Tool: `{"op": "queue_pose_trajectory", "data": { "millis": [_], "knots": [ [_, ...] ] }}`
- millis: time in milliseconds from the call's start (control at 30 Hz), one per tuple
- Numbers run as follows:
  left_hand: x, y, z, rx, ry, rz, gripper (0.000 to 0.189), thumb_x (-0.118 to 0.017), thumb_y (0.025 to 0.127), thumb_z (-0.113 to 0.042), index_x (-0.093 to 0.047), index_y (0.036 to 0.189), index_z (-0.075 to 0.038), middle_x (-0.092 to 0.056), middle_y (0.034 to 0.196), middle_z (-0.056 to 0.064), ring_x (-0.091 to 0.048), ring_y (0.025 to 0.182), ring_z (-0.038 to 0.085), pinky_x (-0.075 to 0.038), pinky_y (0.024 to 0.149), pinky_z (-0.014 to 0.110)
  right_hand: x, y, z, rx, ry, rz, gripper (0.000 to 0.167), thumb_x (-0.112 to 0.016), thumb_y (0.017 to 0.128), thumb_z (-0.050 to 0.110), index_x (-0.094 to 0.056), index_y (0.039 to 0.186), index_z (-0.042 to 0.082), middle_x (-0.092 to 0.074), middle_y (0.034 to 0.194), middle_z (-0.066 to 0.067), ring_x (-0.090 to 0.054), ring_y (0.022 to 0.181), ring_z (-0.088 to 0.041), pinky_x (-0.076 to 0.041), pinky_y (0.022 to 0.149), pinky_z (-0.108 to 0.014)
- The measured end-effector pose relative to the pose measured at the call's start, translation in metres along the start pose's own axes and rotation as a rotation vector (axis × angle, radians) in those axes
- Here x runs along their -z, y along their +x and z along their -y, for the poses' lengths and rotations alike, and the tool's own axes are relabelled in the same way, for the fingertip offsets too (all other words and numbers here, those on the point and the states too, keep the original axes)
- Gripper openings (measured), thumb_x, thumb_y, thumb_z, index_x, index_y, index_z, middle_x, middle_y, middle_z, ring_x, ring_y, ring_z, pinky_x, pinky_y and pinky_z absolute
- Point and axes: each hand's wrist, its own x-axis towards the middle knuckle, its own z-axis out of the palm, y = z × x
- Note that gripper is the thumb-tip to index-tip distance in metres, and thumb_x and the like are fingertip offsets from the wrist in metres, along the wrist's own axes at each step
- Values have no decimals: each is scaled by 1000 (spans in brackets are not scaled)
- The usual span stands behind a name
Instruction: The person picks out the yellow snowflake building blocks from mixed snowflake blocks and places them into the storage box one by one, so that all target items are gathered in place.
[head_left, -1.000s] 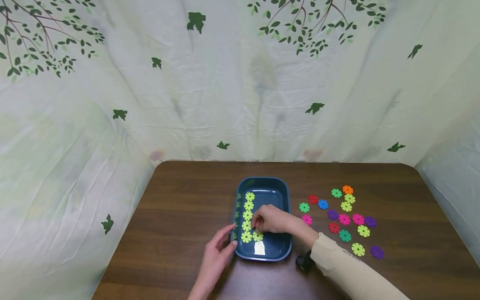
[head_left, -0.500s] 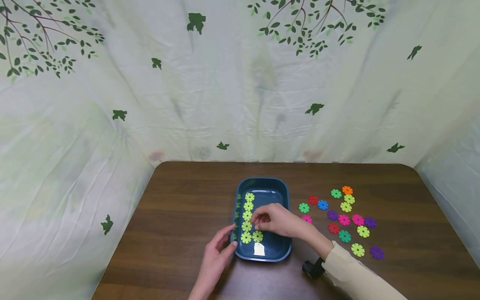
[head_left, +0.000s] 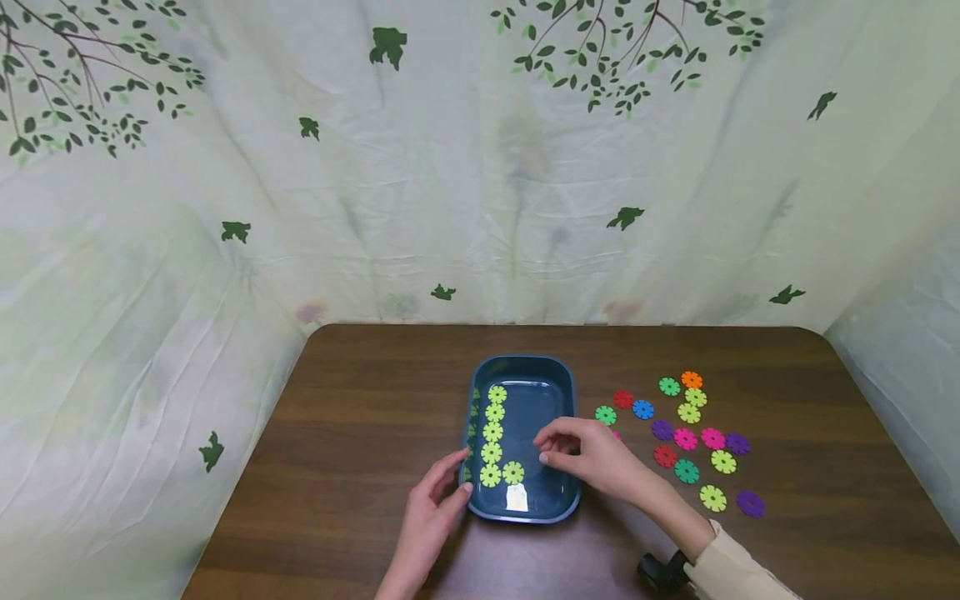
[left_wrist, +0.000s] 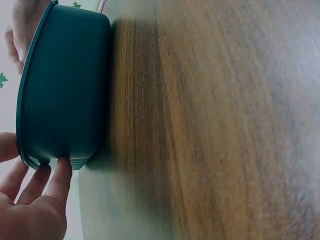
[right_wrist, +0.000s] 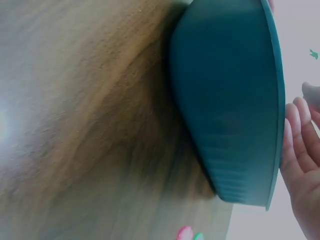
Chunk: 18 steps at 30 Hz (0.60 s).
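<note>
A dark blue rectangular tray (head_left: pixel 558 500) lies on the wooden table. In it, several yellow-green notched flower-shaped discs (head_left: pixel 492 432) form a column along the left side, with one more disc (head_left: pixel 513 472) to the right of the lowest. My left hand (head_left: pixel 433 517) holds the tray's left side near the front; the left wrist view shows fingertips (left_wrist: pixel 62 167) against its outer wall and the thumb at the rim. My right hand (head_left: pixel 588 450) hovers over the tray's right rim, fingers loosely bent, with nothing visible in them. In the right wrist view the tray wall (right_wrist: pixel 230 100) stands beside that hand.
Right of the tray, loose flower discs in several colours lie flat, among them a blue one (head_left: pixel 642 409), an orange one (head_left: pixel 692 380) and a purple one (head_left: pixel 751 504). A printed curtain (head_left: pixel 525 208) hangs behind the table (head_left: pixel 375 400).
My right hand has lifted off the lone disc and drawn back to the right, over the tray's right rim. That disc stays in place. My left hand has not moved.
</note>
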Motion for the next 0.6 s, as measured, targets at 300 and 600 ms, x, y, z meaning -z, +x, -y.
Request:
{"op": "queue_pose_trajectory", "data": {
  "millis": [300,600],
  "knots": [
    [0,1,-1,22,-4,3,42,-67,92,-7,-62,132,-15,-53,140,6,-48,130,31,-38,107,48,9,-22,-4,-46,13,-88,18,-77,87,19,-71,104,22,-66,93,11,-63,82,-11,-56,77,-29],
    [1,1,0,12,-8,7,42,-68,91,-7,-62,132,-15,-54,140,5,-49,129,30,-38,107,48,18,-45,-16,-85,22,-129,19,-75,88,17,-71,106,15,-69,94,6,-64,83,-11,-56,78,-29]
  ]
}}
